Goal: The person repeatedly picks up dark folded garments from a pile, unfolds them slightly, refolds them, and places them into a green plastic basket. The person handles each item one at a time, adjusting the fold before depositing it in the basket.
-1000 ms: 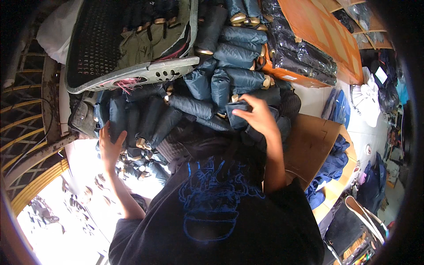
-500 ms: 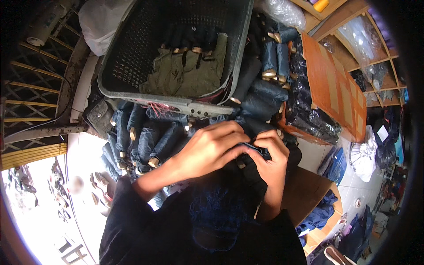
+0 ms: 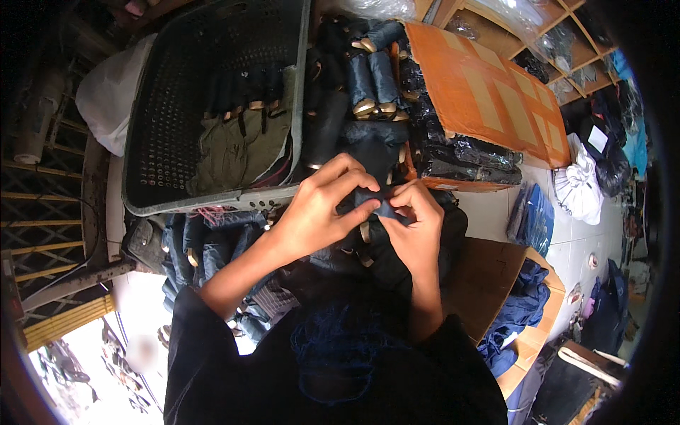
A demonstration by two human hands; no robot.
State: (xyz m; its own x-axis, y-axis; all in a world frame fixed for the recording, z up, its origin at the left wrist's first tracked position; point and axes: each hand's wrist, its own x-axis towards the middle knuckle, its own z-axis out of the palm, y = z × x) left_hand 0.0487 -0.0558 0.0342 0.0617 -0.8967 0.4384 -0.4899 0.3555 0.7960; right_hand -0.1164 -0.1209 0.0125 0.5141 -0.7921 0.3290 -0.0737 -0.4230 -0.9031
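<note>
Both my hands are together in front of my chest, pinching a small dark blue piece of cloth (image 3: 386, 208). My left hand (image 3: 327, 205) has thumb and fingers closed on its left side, the thumb pointing right. My right hand (image 3: 418, 219) grips the other side with thumb and bent forefinger. The rest of the cloth is hidden by my fingers or blends into dark material below. Beneath and beyond my hands lie several dark blue rolled cloth bundles (image 3: 361, 79) with shiny tan ends.
A black perforated basket (image 3: 212, 201) at the far left holds olive cloth (image 3: 237, 152) and dark rolls. An orange-taped cardboard box (image 3: 496, 92) stands at the far right. An open carton (image 3: 485, 283) with navy cloth sits near right. Wooden shelving (image 3: 574, 42) is behind; a white sack (image 3: 582, 185) lies right.
The view has turned right, so the basket and boxes sit further left in the picture. My fingers have shifted on the cloth, and more of its surface shows between them.
</note>
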